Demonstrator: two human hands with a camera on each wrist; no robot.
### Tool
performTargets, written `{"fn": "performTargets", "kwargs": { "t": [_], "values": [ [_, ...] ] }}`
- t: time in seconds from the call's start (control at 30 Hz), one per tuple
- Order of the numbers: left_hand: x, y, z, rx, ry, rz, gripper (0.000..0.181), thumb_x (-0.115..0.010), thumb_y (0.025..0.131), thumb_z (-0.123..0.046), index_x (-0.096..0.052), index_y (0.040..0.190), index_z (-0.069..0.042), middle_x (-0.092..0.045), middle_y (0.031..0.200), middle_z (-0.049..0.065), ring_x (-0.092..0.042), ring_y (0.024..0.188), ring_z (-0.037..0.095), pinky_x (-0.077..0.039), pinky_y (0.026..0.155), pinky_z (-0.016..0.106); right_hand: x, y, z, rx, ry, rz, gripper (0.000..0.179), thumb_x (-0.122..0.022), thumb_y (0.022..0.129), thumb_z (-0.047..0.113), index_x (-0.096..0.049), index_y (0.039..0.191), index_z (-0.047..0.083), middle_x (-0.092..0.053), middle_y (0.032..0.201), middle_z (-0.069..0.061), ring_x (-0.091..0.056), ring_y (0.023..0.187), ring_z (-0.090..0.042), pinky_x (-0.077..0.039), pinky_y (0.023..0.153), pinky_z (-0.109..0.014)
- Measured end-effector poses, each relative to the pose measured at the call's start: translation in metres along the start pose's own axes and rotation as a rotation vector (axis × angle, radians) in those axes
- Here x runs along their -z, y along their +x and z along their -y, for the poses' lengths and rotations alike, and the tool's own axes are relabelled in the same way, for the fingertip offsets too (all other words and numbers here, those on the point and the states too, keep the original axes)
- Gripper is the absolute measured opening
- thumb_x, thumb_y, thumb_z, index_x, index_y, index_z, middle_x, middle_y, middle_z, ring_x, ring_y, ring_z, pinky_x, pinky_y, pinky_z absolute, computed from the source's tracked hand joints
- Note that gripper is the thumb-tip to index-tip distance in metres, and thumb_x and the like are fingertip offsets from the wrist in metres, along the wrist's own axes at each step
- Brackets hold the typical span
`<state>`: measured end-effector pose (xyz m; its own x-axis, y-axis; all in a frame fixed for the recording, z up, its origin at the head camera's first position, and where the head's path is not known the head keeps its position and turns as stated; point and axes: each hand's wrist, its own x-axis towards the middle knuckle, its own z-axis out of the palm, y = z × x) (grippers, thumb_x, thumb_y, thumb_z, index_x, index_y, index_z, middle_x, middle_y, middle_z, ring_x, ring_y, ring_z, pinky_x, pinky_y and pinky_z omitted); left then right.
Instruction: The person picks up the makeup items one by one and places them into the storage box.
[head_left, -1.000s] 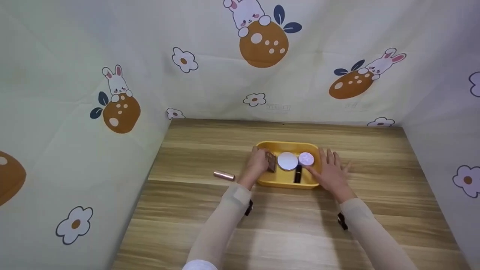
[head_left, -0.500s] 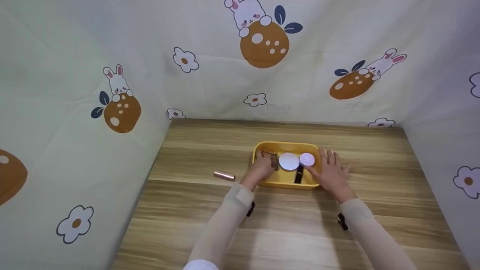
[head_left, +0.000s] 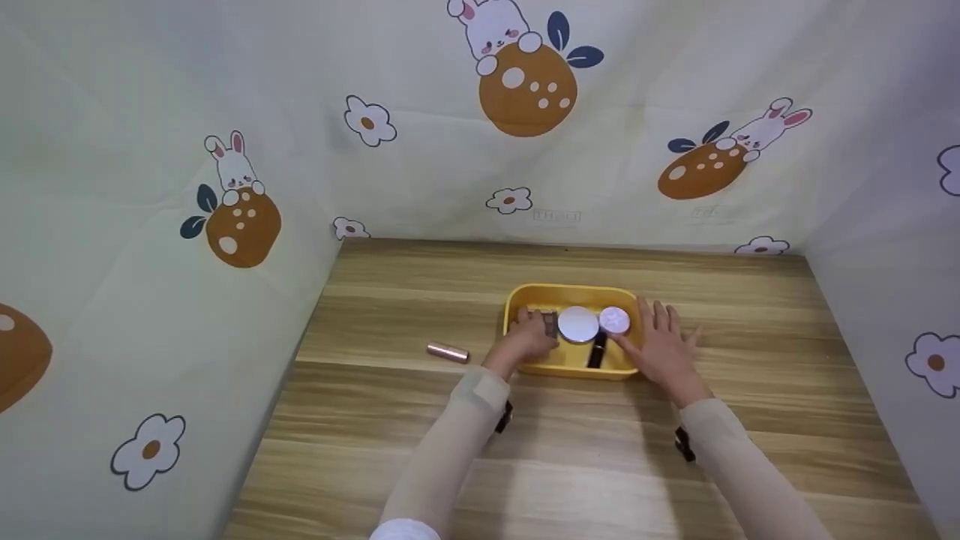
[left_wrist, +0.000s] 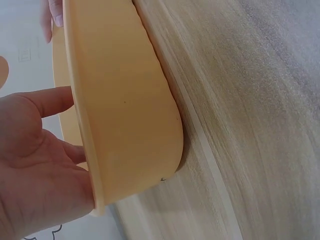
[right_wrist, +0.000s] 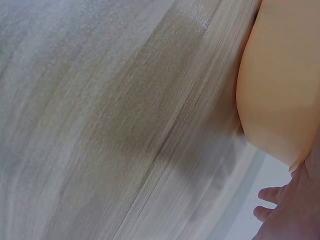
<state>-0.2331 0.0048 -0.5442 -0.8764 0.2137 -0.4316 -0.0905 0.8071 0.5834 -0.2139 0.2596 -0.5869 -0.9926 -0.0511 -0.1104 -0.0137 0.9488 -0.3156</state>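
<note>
A yellow tray (head_left: 577,371) stands on the table, holding several cosmetics. My left hand (head_left: 529,337) reaches over its left end, fingers spread on a brown, sectioned palette (head_left: 550,324) that lies flat and partly covered. In the left wrist view, the left hand (left_wrist: 40,165) crosses the rim and its fingertips are hidden inside. Beside the palette lie a round white compact (head_left: 578,325), a small lilac round case (head_left: 615,321) and a black lipstick tube (head_left: 597,351). My right hand (head_left: 664,349) rests against the tray's right end, fingers straight outside, thumb over the rim.
A rose-gold tube (head_left: 448,352) lies on the wooden table (head_left: 585,465) left of the tray. Fabric walls (head_left: 420,172) printed with rabbits and flowers enclose the table at the back and both sides.
The left hand has moved a little right and down into the tray, and the palette has gone from tilted to flat beneath its fingers. The right hand has stayed put.
</note>
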Motion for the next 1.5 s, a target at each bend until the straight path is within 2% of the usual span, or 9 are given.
{"fn": "performTargets", "kwargs": {
  "t": [0.17, 0.27, 0.47, 0.57, 0.83, 0.97, 1.07, 1.2, 1.5],
  "values": [
    [0.000, -0.003, 0.000, -0.076, 0.049, 0.001, 0.065, -0.066, 0.093, -0.027, -0.041, 0.148, -0.003, -0.017, 0.160, 0.023, -0.022, 0.147, 0.041, -0.033, 0.119, 0.046, 0.000, 0.000, 0.000, -0.005, 0.006, 0.007, 0.094, -0.043, 0.094, 0.070, -0.006, 0.161, 0.015, -0.013, 0.162, -0.030, -0.007, 0.149, -0.054, 0.010, 0.106, -0.083],
    [0.003, -0.004, 0.001, -0.108, 0.044, -0.011, 0.063, -0.065, 0.094, -0.027, -0.042, 0.147, -0.002, -0.019, 0.160, 0.023, -0.023, 0.149, 0.039, -0.033, 0.120, 0.045, 0.000, 0.000, 0.000, -0.002, 0.012, 0.007, 0.095, -0.043, 0.094, 0.071, -0.006, 0.161, 0.015, -0.013, 0.162, -0.031, -0.007, 0.149, -0.054, 0.011, 0.106, -0.083],
    [0.013, -0.007, 0.005, -0.200, -0.169, -0.042, 0.060, -0.066, 0.095, -0.021, -0.043, 0.145, 0.004, -0.012, 0.164, 0.022, -0.040, 0.142, 0.037, -0.036, 0.118, 0.043, 0.000, 0.000, 0.000, 0.000, 0.006, 0.002, 0.095, -0.043, 0.093, 0.071, -0.008, 0.161, 0.013, -0.014, 0.162, -0.031, -0.008, 0.148, -0.055, 0.009, 0.106, -0.083],
    [0.020, -0.007, 0.007, -0.253, -0.259, -0.070, 0.058, -0.064, 0.096, -0.017, -0.042, 0.144, 0.006, -0.014, 0.163, 0.025, -0.046, 0.137, 0.038, -0.040, 0.115, 0.043, 0.001, 0.001, 0.001, -0.002, 0.004, 0.001, 0.094, -0.043, 0.094, 0.070, -0.009, 0.161, 0.013, -0.015, 0.162, -0.031, -0.009, 0.148, -0.054, 0.008, 0.106, -0.084],
    [0.039, -0.012, 0.016, -0.296, -0.347, -0.199, 0.052, -0.062, 0.097, -0.015, -0.045, 0.144, -0.001, -0.034, 0.156, 0.022, -0.050, 0.133, 0.042, -0.046, 0.109, 0.047, 0.002, 0.001, 0.003, -0.004, 0.006, 0.004, 0.093, -0.044, 0.094, 0.069, -0.009, 0.161, 0.014, -0.015, 0.162, -0.031, -0.010, 0.148, -0.055, 0.006, 0.106, -0.084],
    [0.046, -0.016, 0.025, -0.341, -0.386, -0.276, 0.045, -0.060, 0.097, -0.008, -0.049, 0.140, 0.002, -0.045, 0.149, 0.023, -0.052, 0.130, 0.043, -0.046, 0.109, 0.049, 0.002, 0.000, 0.003, -0.005, 0.003, -0.001, 0.093, -0.044, 0.094, 0.069, -0.009, 0.161, 0.014, -0.016, 0.161, -0.031, -0.010, 0.148, -0.054, 0.006, 0.106, -0.084],
    [0.052, -0.018, 0.032, -0.341, -0.443, -0.306, 0.043, -0.059, 0.098, -0.006, -0.049, 0.138, 0.003, -0.049, 0.146, 0.023, -0.053, 0.130, 0.043, -0.046, 0.109, 0.051, 0.001, 0.000, 0.002, -0.002, 0.006, -0.004, 0.094, -0.044, 0.094, 0.070, -0.010, 0.161, 0.014, -0.017, 0.161, -0.032, -0.010, 0.148, -0.055, 0.006, 0.106, -0.084],
    [0.059, -0.022, 0.042, -0.285, -0.486, -0.331, 0.042, -0.058, 0.098, -0.007, -0.050, 0.139, -0.001, -0.049, 0.148, 0.023, -0.052, 0.132, 0.041, -0.044, 0.111, 0.051, 0.000, 0.000, 0.002, 0.000, 0.013, -0.004, 0.094, -0.045, 0.094, 0.069, -0.009, 0.161, 0.014, -0.016, 0.161, -0.032, -0.009, 0.148, -0.055, 0.007, 0.106, -0.084],
    [0.065, -0.022, 0.073, -0.256, -0.483, -0.386, 0.042, -0.059, 0.097, -0.008, -0.052, 0.136, 0.005, -0.052, 0.143, 0.026, -0.053, 0.128, 0.048, -0.046, 0.108, 0.052, 0.000, 0.000, 0.001, 0.000, -0.001, 0.004, 0.095, -0.043, 0.094, 0.070, -0.007, 0.161, 0.013, -0.015, 0.160, -0.033, -0.009, 0.148, -0.056, 0.008, 0.105, -0.085]
  ]
}}
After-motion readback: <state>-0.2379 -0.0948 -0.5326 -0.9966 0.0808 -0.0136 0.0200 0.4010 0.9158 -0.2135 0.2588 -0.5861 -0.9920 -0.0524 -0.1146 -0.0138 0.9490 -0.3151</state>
